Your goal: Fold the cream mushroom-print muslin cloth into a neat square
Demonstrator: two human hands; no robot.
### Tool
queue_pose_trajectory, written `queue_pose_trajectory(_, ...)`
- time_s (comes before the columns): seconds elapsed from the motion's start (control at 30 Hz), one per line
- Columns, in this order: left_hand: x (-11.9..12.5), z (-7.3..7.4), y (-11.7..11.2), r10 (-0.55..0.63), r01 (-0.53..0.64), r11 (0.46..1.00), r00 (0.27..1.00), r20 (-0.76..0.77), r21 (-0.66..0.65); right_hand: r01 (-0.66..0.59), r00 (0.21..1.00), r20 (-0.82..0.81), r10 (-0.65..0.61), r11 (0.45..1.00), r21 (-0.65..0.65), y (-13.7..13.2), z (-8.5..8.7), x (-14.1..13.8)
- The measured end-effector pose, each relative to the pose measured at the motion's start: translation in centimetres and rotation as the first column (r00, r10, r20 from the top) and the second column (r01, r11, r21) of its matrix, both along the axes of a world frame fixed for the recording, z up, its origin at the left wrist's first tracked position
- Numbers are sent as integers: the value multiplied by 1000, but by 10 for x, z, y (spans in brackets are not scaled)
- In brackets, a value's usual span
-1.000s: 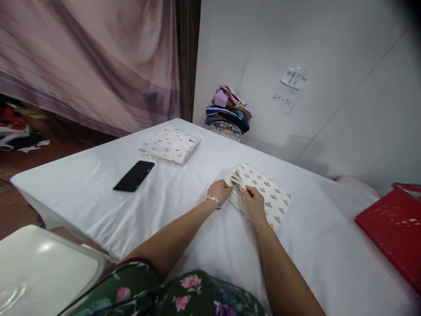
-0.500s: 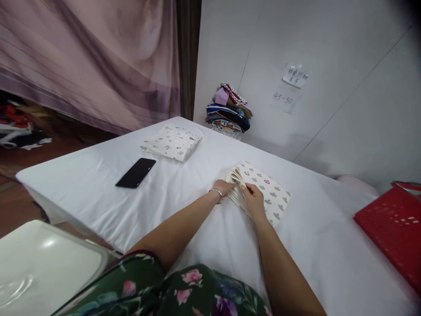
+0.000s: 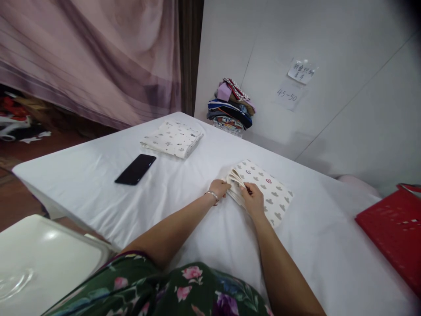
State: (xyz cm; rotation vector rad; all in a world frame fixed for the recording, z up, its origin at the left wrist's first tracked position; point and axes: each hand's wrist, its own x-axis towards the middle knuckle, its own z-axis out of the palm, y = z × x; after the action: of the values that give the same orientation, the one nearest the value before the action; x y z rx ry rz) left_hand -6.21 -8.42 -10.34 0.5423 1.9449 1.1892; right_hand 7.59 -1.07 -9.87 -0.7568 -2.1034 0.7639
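A folded cream cloth [image 3: 274, 195] with grey cloud-like shapes and small anchor prints lies on the white-covered table in front of me. My right hand [image 3: 252, 198] pinches its upper layers at the left edge, lifting them a little so the folds gape. At the left end of the same edge, my left hand [image 3: 220, 188], with a silver bracelet at the wrist, has its fingers closed on a layer of the cloth. The fingertips of both hands are partly hidden by the folds.
Farther left lie another folded printed cloth [image 3: 174, 139] and a black phone [image 3: 136, 169]. A stack of folded clothes [image 3: 230, 107] stands at the far edge by the wall. At the right is a red basket [image 3: 391, 228]; a white chair [image 3: 49, 259] stands at lower left.
My left hand has shifted slightly left, away from the right hand, and the folds between them show wider. My right hand keeps its pinch on the cloth.
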Motion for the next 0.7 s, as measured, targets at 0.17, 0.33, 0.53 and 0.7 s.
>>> queue_pose_trajectory(0.17, 2, -2, 2, -6, -20, 987, 987, 162, 158, -49, 984, 179, 19, 985, 164, -6, 1, -1)
queue_pose_trajectory(0.33, 5, 3, 4, -37, -32, 973, 955, 293, 228, -116, 936, 352, -6, 939, 324, -12, 3, -3)
queue_pose_trajectory(0.53, 4, 11, 3, -71, -17, 959, 952, 297, 283, -58, 955, 296, -26, 961, 271, -4, 2, -1)
queue_pose_trajectory(0.7, -10, 17, -7, 15, -1, 996, 987, -163, 89, 43, 990, 128, -52, 996, 78, 3, 0, 1)
